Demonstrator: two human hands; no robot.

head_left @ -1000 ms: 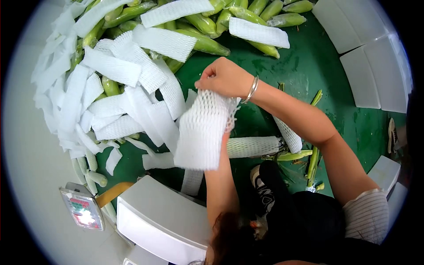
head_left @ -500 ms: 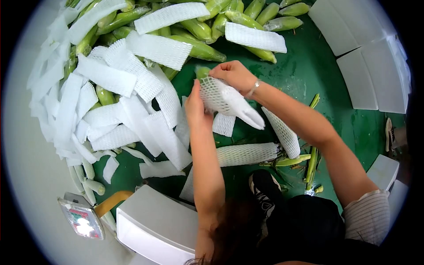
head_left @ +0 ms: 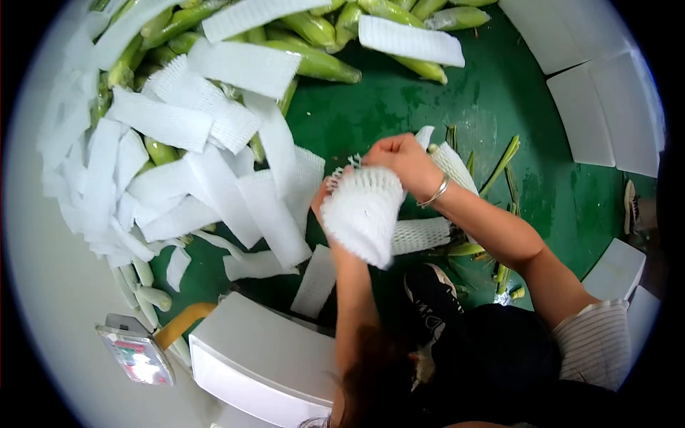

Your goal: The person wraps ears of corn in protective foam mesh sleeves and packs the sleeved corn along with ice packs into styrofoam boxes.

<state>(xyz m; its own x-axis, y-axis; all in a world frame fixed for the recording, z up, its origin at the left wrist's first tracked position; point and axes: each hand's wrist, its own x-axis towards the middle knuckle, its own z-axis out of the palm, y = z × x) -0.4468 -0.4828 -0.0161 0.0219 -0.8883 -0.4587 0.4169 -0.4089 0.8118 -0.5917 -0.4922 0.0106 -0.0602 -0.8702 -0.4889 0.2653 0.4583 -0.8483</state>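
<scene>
Pinching the foam net (head_left: 362,214) mid-scene in my nearly closed right hand (head_left: 408,162), I seem to steady its rim against my left hand (head_left: 320,205), whose opening I cannot tell behind it.

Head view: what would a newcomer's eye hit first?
The white foam strips heaped over green produce at upper left. Then the white mesh sleeve near the center, between left hand and right hand. Last, the glaring panel at lower left.
</scene>
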